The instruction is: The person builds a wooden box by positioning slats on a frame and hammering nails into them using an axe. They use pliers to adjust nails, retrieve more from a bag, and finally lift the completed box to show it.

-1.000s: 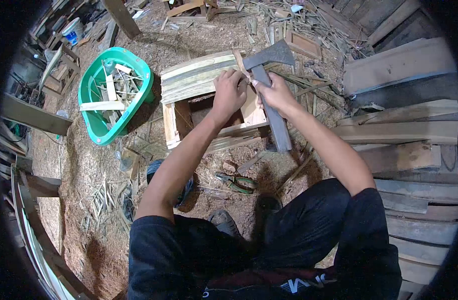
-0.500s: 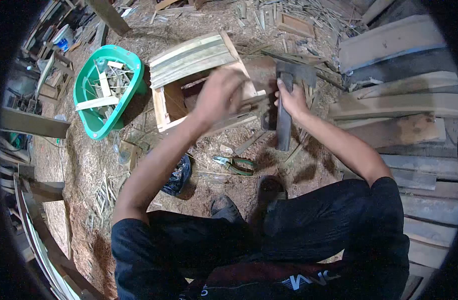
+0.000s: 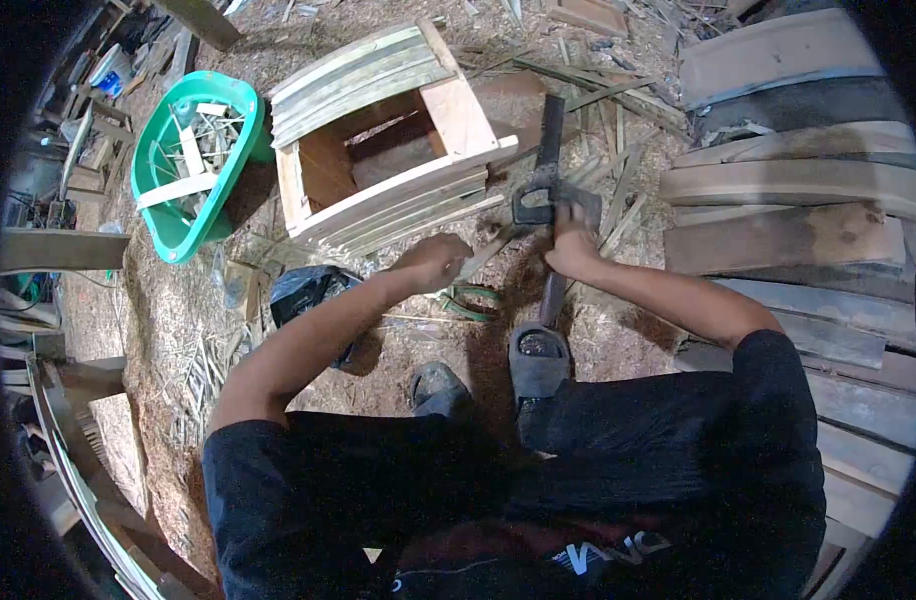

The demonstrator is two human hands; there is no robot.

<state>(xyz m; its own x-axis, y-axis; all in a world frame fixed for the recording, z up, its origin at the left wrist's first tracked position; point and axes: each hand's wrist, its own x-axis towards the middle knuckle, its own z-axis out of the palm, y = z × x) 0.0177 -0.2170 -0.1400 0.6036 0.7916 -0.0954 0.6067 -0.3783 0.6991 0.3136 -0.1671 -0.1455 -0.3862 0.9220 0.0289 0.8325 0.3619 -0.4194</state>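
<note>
My left hand [image 3: 436,262] is closed, its fingers curled low over the ground beside the green-handled pliers [image 3: 471,302]; what it holds, if anything, is hidden. My right hand [image 3: 574,242] grips a long dark tool [image 3: 549,140], which stretches away from me and back towards my foot. Beside that hand lies a dark looped handle [image 3: 533,206]; whether it belongs to the same tool is unclear. An open wooden box frame [image 3: 398,205] with slatted sides rests on the ground beyond my left hand.
A green tub [image 3: 150,200] of wood scraps stands at the left. Near my left forearm lies a black plastic bag [image 3: 303,290]. Wooden boards [image 3: 778,240] line the right side. Sticks and shavings litter the ground, and my feet are just below the tools.
My left hand has come off the box frame and down towards the pliers. My right hand has moved lower in view with the dark tool, and the view has shifted slightly.
</note>
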